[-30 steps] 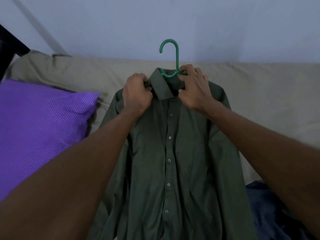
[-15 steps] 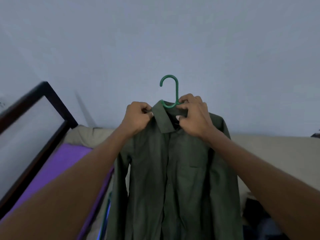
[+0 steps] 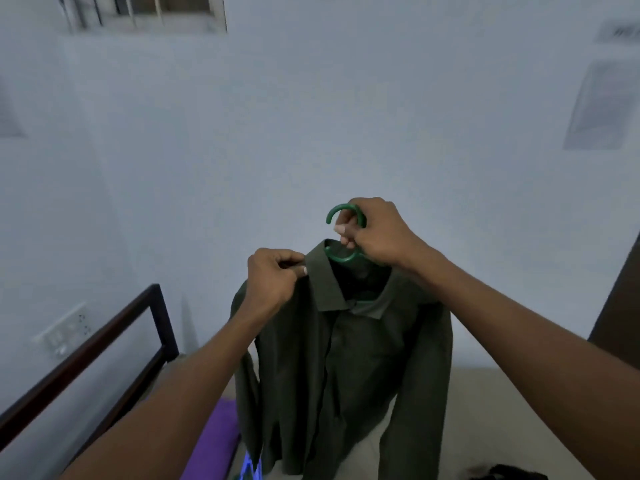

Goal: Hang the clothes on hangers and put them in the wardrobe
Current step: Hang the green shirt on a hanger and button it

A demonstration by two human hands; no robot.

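A dark green button-up shirt (image 3: 349, 368) hangs on a green plastic hanger (image 3: 337, 216), held up in the air above the bed. My right hand (image 3: 375, 232) grips the hanger's hook and neck just above the collar. My left hand (image 3: 273, 275) pinches the left side of the collar at the shoulder. The sleeves hang straight down. The hanger's arms are mostly hidden inside the shirt. No wardrobe is in view.
A dark bed frame rail (image 3: 114, 327) runs along the left. A purple pillow (image 3: 214, 441) lies on the beige bed sheet (image 3: 485, 424) below the shirt. Dark clothing (image 3: 505, 474) lies at the bottom right. A wall socket (image 3: 64, 329) and a window (image 3: 145, 10) are on the pale wall.
The shirt on its hanger has been lifted off the bed into the air. My right hand has moved from the collar up onto the hanger's hook. The view has tilted upward.
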